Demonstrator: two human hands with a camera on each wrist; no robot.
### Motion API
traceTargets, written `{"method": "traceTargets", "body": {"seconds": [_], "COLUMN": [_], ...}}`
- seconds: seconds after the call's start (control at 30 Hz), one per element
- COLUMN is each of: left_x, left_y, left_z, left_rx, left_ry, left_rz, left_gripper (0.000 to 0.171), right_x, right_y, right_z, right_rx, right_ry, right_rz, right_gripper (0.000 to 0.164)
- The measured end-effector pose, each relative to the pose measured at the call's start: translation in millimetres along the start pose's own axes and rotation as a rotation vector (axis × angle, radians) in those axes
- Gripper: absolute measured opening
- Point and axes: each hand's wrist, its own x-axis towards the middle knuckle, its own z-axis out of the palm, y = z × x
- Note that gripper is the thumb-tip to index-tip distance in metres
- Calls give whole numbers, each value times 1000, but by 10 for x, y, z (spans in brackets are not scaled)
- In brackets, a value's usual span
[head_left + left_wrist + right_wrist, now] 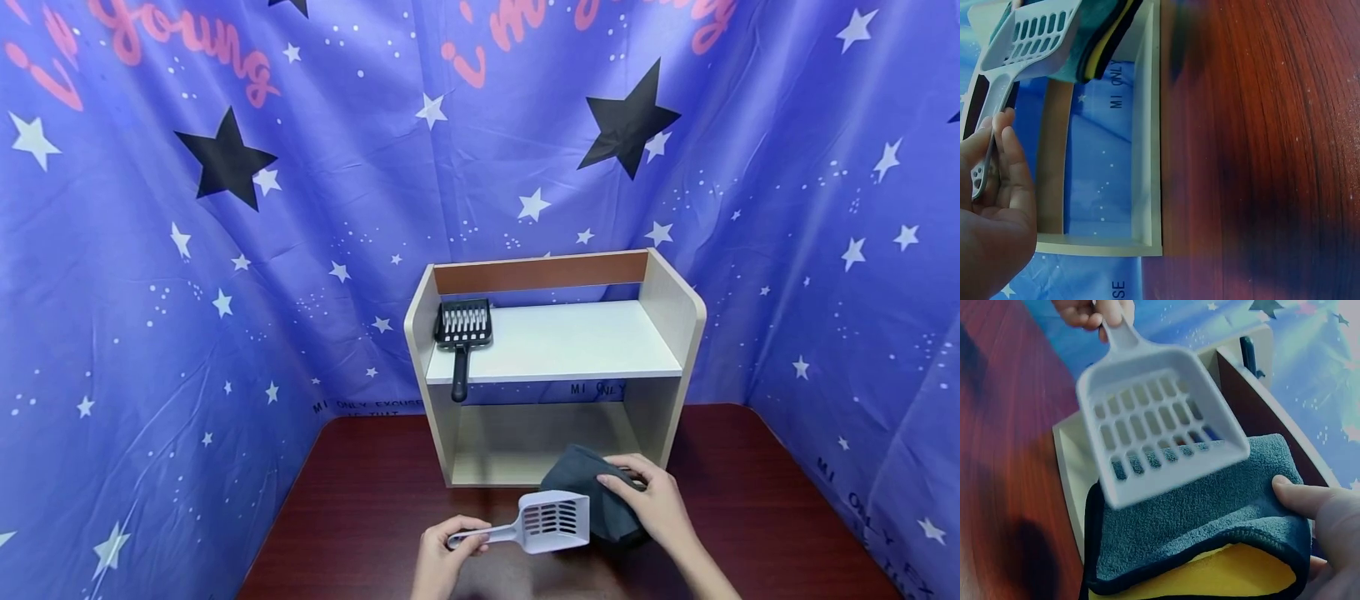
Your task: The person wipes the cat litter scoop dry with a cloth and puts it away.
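My left hand pinches the handle of a pale grey slotted litter scoop, held above the table with its head toward the right. In my right hand is a folded cloth, dark grey-green outside. The right wrist view shows the cloth's yellow inner side and dark edging, with my thumb on top. There the scoop's front edge overlaps the cloth; whether they touch I cannot tell. A black slotted scoop lies on the shelf's upper board at the left, its handle jutting over the front edge.
A two-level wooden shelf with a white upper board stands at the back of the dark red-brown table, just beyond my hands. Behind and on both sides hangs a blue-purple curtain with stars.
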Motion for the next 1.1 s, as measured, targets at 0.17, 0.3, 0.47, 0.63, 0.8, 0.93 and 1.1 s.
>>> {"method": "traceTargets", "body": {"seconds": [0.17,0.3,0.47,0.63,0.8,0.93,1.1], "left_x": [0,-1,4,11,17,18,9], "left_y": [-15,-29,-32,-14,-2,-2,0], "left_z": [5,5,6,17,38,50,55], "left_rx": [7,10,15,18,4,-7,-10], "left_ry": [-12,-29,-40,-40,-39,-42,-34], "left_rz": [-3,-10,-31,-29,-19,-11,-4], "left_gripper": [15,16,18,19,19,19,19], "right_x": [7,-1,-15,-34,-48,-46,-51], "right_y": [-129,-214,-252,-249,-256,-248,-213], "right_z": [83,133,198,248,253,252,230], "right_rx": [29,43,29,19,-8,-17,-15], "right_ry": [-45,-78,-84,-112,-152,-198,-275], "right_rz": [-65,-151,-270,-369,-415,-490,-585], "right_gripper": [20,22,26,27,26,29,36]}}
